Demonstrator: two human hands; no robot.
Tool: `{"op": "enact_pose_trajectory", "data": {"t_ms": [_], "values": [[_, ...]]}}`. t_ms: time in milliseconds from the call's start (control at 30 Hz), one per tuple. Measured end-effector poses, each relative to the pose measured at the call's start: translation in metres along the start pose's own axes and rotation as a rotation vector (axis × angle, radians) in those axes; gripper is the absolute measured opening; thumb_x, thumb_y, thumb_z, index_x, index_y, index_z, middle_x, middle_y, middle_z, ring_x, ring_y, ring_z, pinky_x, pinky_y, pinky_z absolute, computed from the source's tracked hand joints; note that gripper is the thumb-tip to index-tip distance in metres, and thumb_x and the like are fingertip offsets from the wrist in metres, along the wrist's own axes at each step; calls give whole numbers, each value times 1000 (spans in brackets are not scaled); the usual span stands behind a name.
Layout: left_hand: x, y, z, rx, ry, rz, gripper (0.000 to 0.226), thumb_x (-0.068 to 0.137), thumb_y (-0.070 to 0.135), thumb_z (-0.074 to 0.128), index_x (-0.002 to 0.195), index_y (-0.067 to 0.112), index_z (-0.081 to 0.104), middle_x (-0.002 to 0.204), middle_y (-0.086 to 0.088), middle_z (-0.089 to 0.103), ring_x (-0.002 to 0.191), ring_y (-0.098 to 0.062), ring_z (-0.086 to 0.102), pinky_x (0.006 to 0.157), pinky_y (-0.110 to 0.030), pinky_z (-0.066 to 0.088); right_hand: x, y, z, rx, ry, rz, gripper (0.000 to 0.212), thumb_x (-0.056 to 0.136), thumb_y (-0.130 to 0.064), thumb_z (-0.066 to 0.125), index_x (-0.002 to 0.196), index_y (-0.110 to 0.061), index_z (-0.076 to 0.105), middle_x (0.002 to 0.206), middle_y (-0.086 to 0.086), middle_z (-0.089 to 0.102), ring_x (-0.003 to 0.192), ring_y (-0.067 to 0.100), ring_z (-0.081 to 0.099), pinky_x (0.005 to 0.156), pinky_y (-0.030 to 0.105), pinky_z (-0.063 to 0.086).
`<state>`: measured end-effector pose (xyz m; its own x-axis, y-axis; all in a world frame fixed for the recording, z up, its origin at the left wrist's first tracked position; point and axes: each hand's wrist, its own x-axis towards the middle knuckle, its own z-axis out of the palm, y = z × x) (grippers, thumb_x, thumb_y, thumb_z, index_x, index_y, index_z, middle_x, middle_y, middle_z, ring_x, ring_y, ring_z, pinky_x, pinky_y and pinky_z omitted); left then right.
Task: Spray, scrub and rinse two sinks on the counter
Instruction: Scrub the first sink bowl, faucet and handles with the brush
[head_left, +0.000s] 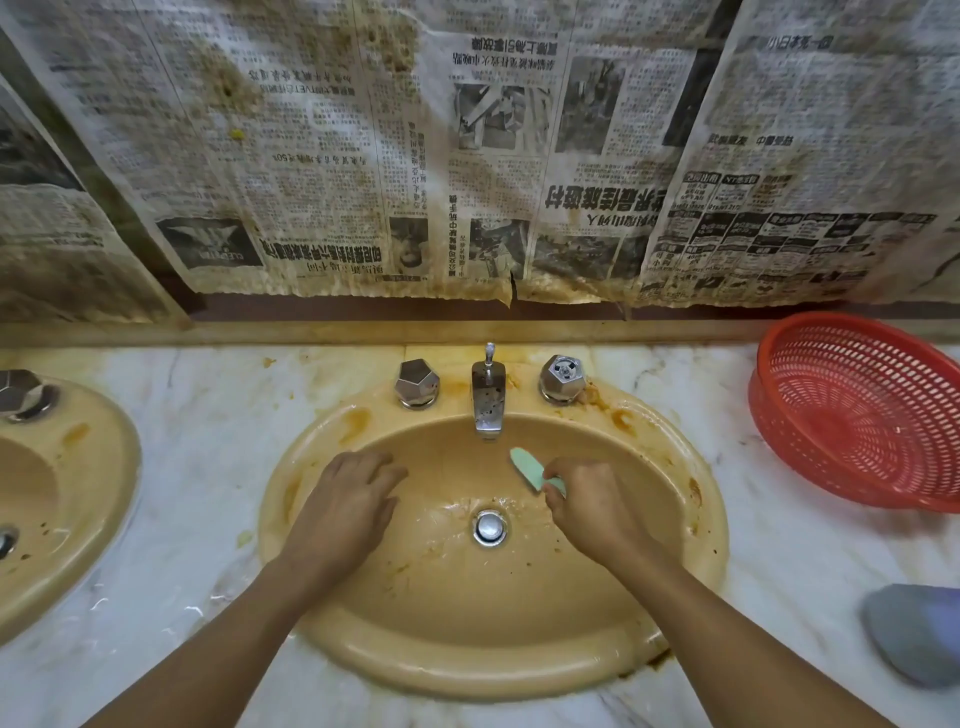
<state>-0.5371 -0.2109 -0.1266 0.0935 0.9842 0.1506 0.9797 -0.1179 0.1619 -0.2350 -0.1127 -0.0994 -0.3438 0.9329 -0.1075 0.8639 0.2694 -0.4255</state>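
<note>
2 tan sinks sit in the stained marble bench: the main sink lies in the middle of the view, and the second sink is cut off at the left edge. Both hands reach into the main sink. The left hand is palm down over the basin's left slope with its fingers loosely spread, holding nothing; I cannot tell whether it touches the surface. The right hand has its fingers curled round a pale green scrubbing tool, whose free end points up towards the chrome spout. The drain plug lies between the hands. Orange-brown stains mark the basin and rim. A red basket leans on the bench at the right, with a grey-blue object nearer the front edge. Stained newspaper covers the wall.
</note>
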Motion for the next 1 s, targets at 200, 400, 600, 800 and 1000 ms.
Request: {"op": "enact_pose_trajectory", "data": {"t_ms": [200, 400, 600, 800, 1000], "values": [[-44, -20, 1, 6, -193, 195, 27, 89, 46, 59, 106, 32, 76, 108, 9, 68, 99, -17, 67, 94, -36, 51, 16, 24, 24, -393, -292, -46, 22, 92, -14, 54, 111, -16, 64, 107, 10, 66, 94, 32, 64, 66, 32, 43], [-58, -27, -6, -61, -287, 192, 38, 96, 47, 44, 105, 31, 78, 103, 10, 72, 93, -15, 69, 88, -33, 54, 20, 25, 47, -353, -531, -295, 3, 90, -22, 56, 92, -21, 58, 97, 9, 64, 90, 32, 59, 70, 39, 49], [-52, -22, -6, -79, -377, 108, 51, 94, 52, 30, 115, 36, 73, 111, 18, 70, 105, -11, 64, 98, -31, 43, 29, 59, 22, -369, -536, -242, 5, 92, -30, 60, 95, -26, 59, 90, -1, 59, 91, 21, 57, 80, 40, 53], [-46, -23, -3, -33, -452, 137, 56, 91, 49, 20, 117, 41, 69, 112, 20, 69, 109, -6, 60, 102, -26, 35, 3, 27, 58, -259, -702, -376, 15, 96, -30, 59, 109, -23, 61, 99, 9, 65, 96, 26, 58, 79, 38, 47], [-40, -26, -2, -13, -521, 183, 50, 90, 43, 28, 116, 41, 71, 119, 24, 68, 116, -2, 56, 107, -28, 35, -2, 2, 83, -94, -737, -416, 20, 98, -34, 61, 117, -26, 64, 93, 0, 54, 93, 20, 55, 76, 35, 44]]}}
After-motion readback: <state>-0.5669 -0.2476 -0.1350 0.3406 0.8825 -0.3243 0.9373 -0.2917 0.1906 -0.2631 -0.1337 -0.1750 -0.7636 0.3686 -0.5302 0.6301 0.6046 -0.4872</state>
